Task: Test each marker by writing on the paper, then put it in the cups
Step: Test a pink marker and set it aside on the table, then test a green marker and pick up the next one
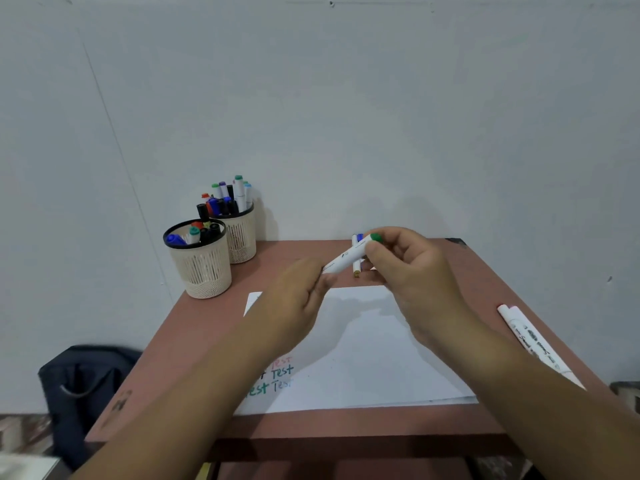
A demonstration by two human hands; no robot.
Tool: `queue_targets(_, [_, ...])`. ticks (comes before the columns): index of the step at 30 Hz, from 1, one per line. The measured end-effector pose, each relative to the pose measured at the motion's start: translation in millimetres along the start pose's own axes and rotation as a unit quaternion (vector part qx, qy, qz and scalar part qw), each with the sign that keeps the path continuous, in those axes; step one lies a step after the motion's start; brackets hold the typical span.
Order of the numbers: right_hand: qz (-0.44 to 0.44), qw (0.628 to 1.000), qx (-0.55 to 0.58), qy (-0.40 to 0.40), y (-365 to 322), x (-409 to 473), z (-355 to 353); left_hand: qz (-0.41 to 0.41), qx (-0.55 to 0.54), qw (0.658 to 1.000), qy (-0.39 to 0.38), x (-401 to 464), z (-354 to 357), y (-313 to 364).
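Observation:
Above the far edge of the paper (363, 348), both hands hold one white marker with a green end cap (348, 256). My right hand (405, 268) grips its green-capped end. My left hand (294, 299) pinches the other end, which its fingers hide. "Test" is written several times in red, green and blue at the paper's near left. Two beige mesh cups stand at the table's far left: the near cup (202, 268) and the far cup (242, 237), both holding several markers.
Two more markers (356, 268) lie on the brown table (194, 341) behind my hands, near the wall. White markers (530, 337) lie along the right table edge. A dark bag (86, 382) sits on the floor at the left.

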State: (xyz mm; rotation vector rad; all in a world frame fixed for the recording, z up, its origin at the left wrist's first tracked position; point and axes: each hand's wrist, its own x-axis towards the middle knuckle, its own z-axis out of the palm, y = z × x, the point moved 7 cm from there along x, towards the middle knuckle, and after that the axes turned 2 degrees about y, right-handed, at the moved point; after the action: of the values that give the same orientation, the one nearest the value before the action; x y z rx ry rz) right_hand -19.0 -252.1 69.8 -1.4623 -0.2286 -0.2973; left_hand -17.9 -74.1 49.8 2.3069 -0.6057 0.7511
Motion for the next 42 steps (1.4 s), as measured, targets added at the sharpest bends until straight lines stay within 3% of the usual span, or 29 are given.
queue_targets(4, [0.081, 0.995, 0.043, -0.050, 4, -16, 26, 0.004, -0.019, 1.000, 0.002, -13, -17, 15])
queue_targets(10, [0.040, 0.997, -0.028, -0.067, 6, -25, 57, -0.026, -0.130, 0.991, -0.014, -35, -39, -11])
queue_targets(14, [0.096, 0.995, 0.028, -0.014, 36, -14, 60, -0.107, -0.009, 0.992, -0.073, -51, -45, -44])
queue_targets(18, [0.123, 0.989, -0.078, -0.024, 74, -10, 57, -0.121, 0.176, 0.970, -0.112, -56, -37, -72])
queue_targets(32, [0.134, 0.986, -0.094, -0.027, 93, -10, 53, -0.180, 0.130, 0.964, -0.146, -63, -9, -117])
queue_targets(42, [0.147, 0.983, -0.102, -0.035, 97, -10, 53, -0.167, 0.141, 0.967, -0.134, -63, -10, -113])
